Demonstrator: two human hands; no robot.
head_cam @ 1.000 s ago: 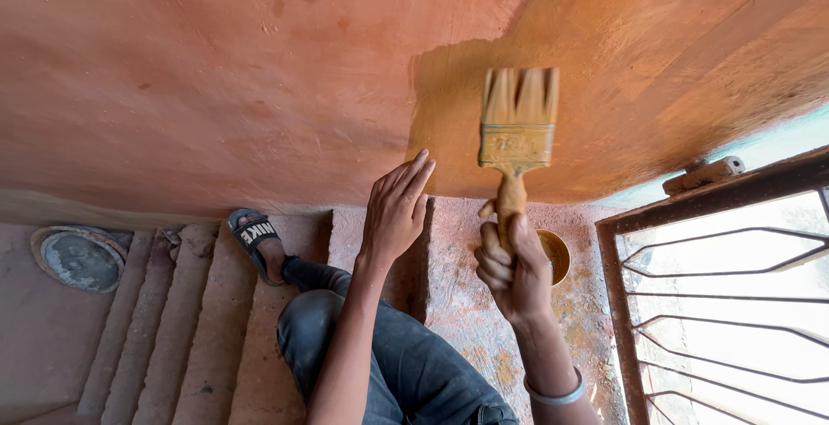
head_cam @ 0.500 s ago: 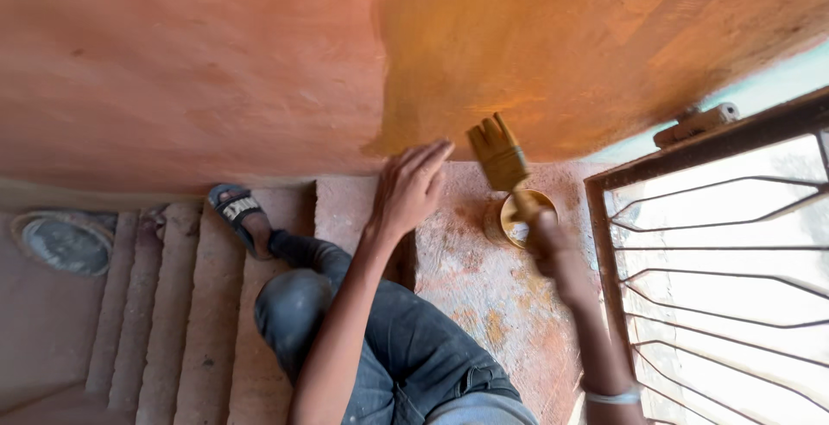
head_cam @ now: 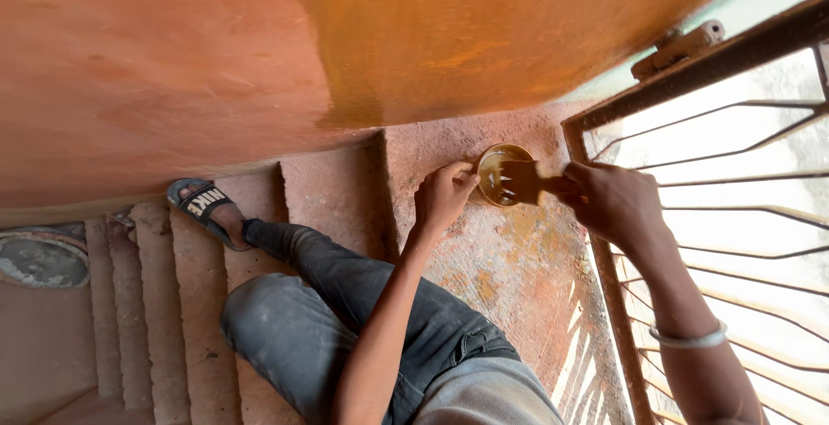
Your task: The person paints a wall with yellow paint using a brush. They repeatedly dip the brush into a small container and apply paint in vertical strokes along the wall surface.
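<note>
1. Small round tin [head_cam: 503, 174] of yellow-brown paint, set on a reddish stone ledge [head_cam: 509, 261] at the foot of the wall, beside the metal window grille [head_cam: 734, 192].
2. Flat paintbrush [head_cam: 521, 181], bristles dipped into the tin.
3. Right hand [head_cam: 609, 200] closed round the brush handle, just right of the tin.
4. Left hand [head_cam: 442, 196] curled, fingertips touching the tin's left rim.
5. Above, orange wall [head_cam: 173, 71] with a darker, wet ochre patch [head_cam: 484, 36].
6. Below, dark-jeaned leg [head_cam: 337, 304], sandalled foot [head_cam: 207, 209] on stone steps [head_cam: 138, 321].
</note>
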